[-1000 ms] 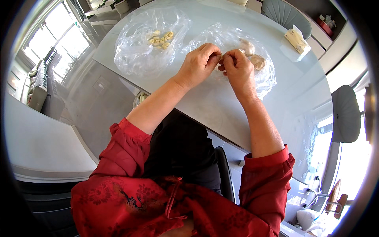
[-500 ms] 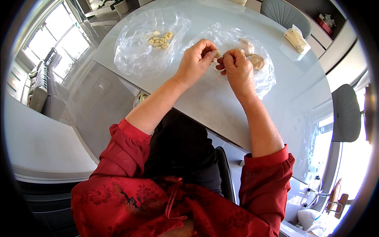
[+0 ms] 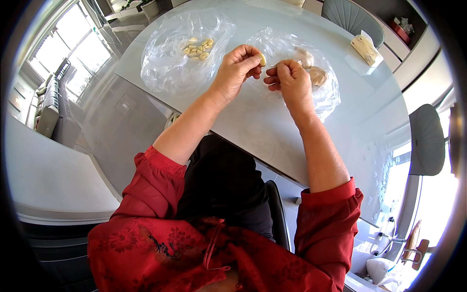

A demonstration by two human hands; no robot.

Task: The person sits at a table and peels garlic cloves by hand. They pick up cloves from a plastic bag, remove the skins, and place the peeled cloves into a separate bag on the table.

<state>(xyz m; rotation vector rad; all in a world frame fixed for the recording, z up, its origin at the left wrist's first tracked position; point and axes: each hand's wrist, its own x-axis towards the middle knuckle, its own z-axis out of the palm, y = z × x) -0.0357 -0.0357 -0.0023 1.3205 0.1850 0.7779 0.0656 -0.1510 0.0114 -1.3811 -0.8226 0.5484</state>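
My left hand pinches a pale peeled garlic clove between thumb and fingertips, above the table. Close by on the right, my right hand is closed with its fingers curled in. Whatever it may hold is hidden. Just beyond it, garlic bulbs in papery skins lie on a spread clear plastic bag. To the left, several peeled garlic cloves rest on another crumpled clear plastic bag.
The pale glossy table has its near edge just past my lap. A tissue pack lies at the far right. Grey chairs stand around the right side, and a bin-like container partly shows below the edge, behind my left forearm.
My left hand has drawn away from my right, to the left and slightly up, with the clove now plainly showing at its fingertips. My right hand has barely moved.
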